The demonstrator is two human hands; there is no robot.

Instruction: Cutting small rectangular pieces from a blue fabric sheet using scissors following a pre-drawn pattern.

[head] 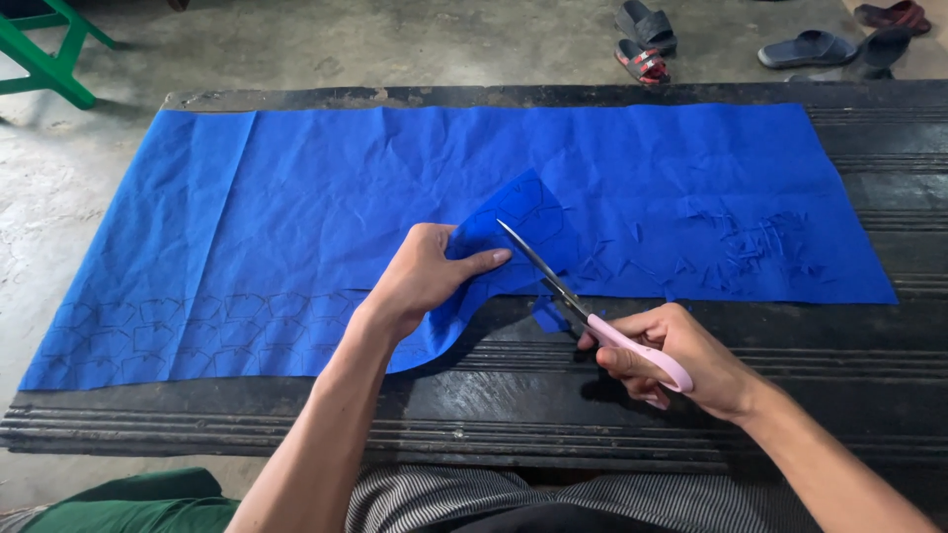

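- Left hand (423, 276) grip: closed on a raised fold of the blue cloth (326, 188); thumb lies on top, pointing right, fingers curl under the lifted flap.
- Green stool (44, 49): far left on the concrete floor (296, 44), beyond the desk, only partly in frame.
- Blue cloth: spread flat across the dark desk (869, 385), covering most of its far half; left end reaches the desk's edge. Creases run across it.
- Traced outlines (197, 321): rows of small pencilled shapes along the near left edge of the cloth, uncut. More of them show on the lifted flap.
- Lifted flap (518, 212): stands tilted up off the desk at centre, just right of the left hand.
- Scissors (583, 306): blades part open, tips pointing up and left into the flap; pink handles low and right.
- Right hand (681, 355) grip: closed round the pink scissor handles, fingers through the loops, hand resting above the bare near part of the desk.
- Small blue offcut (546, 316): lies on the desk just under the blades.
- Cut scraps (760, 247): a scatter of small blue pieces on the right part of the cloth, well apart from both hands.
- Sandals (642, 39): several on the floor beyond the desk, upper right.
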